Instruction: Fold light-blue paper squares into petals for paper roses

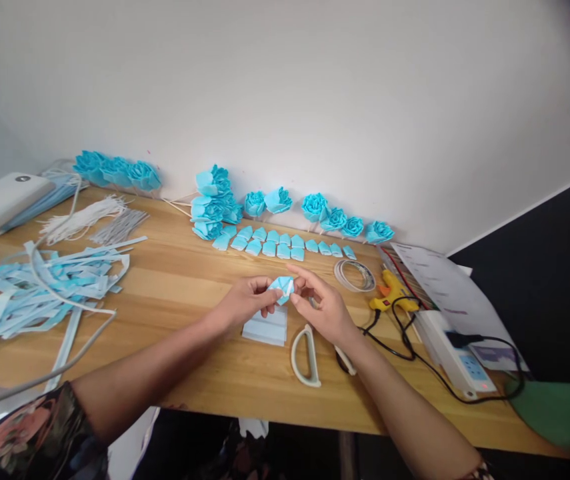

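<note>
Blue folded piece (285, 285) — held right between both hands (249, 297) (327, 311).

Passable from the left hand (252, 298) toward nine o'clock over bare wooden tabletop (169, 287), up to heaped blue strips (39, 293). Blocked around the right hand (322, 303) by folded blue pieces (283, 251) and flowers (278, 200) at twelve, a clear ring (359, 289) at two, a yellow glue gun (395, 291) at three, a power strip (447, 350) at four and a scissors handle (295, 360) at six.

Small blue piece (283, 283): folded, creased, whitish near right edge; raised, pinched in fingers (273, 295).
</note>
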A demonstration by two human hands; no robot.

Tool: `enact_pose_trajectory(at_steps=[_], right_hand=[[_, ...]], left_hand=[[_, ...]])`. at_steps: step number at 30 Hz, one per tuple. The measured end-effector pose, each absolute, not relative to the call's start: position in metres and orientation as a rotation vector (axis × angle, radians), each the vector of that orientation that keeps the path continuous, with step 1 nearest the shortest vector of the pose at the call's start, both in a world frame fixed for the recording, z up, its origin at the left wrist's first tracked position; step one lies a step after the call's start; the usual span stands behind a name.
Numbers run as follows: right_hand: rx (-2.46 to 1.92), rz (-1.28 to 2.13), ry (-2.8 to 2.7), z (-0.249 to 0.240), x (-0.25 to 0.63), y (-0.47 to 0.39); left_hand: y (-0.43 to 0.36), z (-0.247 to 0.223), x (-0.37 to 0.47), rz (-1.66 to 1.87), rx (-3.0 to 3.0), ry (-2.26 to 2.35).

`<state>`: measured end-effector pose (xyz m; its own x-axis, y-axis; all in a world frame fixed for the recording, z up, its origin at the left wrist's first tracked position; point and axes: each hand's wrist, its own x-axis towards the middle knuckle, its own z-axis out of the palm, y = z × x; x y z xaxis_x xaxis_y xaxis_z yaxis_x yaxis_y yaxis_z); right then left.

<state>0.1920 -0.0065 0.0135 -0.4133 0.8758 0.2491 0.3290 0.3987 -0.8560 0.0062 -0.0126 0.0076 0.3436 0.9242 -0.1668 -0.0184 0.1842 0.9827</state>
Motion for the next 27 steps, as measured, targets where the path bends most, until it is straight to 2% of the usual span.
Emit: enact_pose_trajectory(at_steps=[8, 27], right_hand=[[-0.989, 1.191, -1.890, 0.0149, 0.1972, -0.0056], [-1.046, 1.132, -1.952, 0.0129, 0.1944, -0.0052]], left_hand=[[-0.0165, 0.0149, 0.0067, 0.835, 1.324, 1.078], [-0.0150, 0.0119, 0.0060, 0.794, 1.341, 1.079]])
